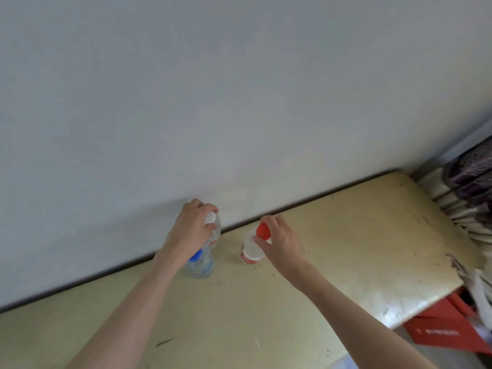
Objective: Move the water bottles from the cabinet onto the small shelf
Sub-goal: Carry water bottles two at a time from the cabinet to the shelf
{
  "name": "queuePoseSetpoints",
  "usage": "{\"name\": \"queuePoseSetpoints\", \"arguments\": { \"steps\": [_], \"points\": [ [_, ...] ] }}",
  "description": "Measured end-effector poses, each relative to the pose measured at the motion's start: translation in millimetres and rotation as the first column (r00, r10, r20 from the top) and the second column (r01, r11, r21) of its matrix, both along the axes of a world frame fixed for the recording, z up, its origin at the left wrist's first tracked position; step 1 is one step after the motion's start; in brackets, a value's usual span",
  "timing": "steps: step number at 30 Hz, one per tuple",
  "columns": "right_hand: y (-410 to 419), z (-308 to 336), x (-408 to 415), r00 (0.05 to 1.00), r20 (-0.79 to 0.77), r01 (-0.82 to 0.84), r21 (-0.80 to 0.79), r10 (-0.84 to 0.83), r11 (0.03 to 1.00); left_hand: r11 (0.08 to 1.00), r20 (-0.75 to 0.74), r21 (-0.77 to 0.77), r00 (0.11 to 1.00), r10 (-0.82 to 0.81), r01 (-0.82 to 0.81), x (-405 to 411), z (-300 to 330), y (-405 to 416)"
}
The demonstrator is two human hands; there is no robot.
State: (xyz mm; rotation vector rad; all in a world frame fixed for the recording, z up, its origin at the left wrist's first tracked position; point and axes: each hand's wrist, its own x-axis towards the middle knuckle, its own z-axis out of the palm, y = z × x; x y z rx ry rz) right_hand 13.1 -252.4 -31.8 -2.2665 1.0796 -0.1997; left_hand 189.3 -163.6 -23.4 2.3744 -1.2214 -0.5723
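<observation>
Three bottles stood upright on the pale yellow surface (346, 235), long axes vertical and caps pointing up toward the camera, all close to the grey wall (213, 102) that ran along the surface's far edge; the white-capped bottle (214, 227) stood nearest the wall, almost against it; the blue-capped bottle (201, 265) stood just on the near side of it, the two touching or nearly so; the red-capped bottle (253, 249) stood apart from that pair, farther along the wall toward the surface's right end, with a red band round its lower body.

The left hand (190, 230) reached over the blue cap, its fingers (210, 209) curled narrowly round the white bottle's neck just under the cap; the right hand (282, 243) came in from the near side, its fingers (262, 239) pinching the red cap and neck.

Beyond the surface's right end, farther from the wall, lay a red box (447, 326); purple patterned cloth (471, 177) hung near the wall's corner above pale folded material (458, 209).
</observation>
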Motion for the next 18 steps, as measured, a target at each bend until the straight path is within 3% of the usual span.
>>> {"name": "queuePoseSetpoints", "arguments": {
  "steps": [4,11,18],
  "points": [
    [-3,0,-22,0.999,-0.019,0.027,-0.013,-0.027,1.000,0.993,0.009,-0.038,0.994,-0.113,0.113,-12,0,-6],
    [24,10,-109,0.997,-0.001,0.078,-0.213,-0.080,0.974,0.914,0.006,-0.211,0.936,-0.353,0.346,-74,25,-25],
    [82,45,-254,0.889,0.206,0.448,-0.218,-0.408,0.867,0.703,0.006,-0.324,0.745,-0.667,0.633,-191,46,-31]
  ]
}}
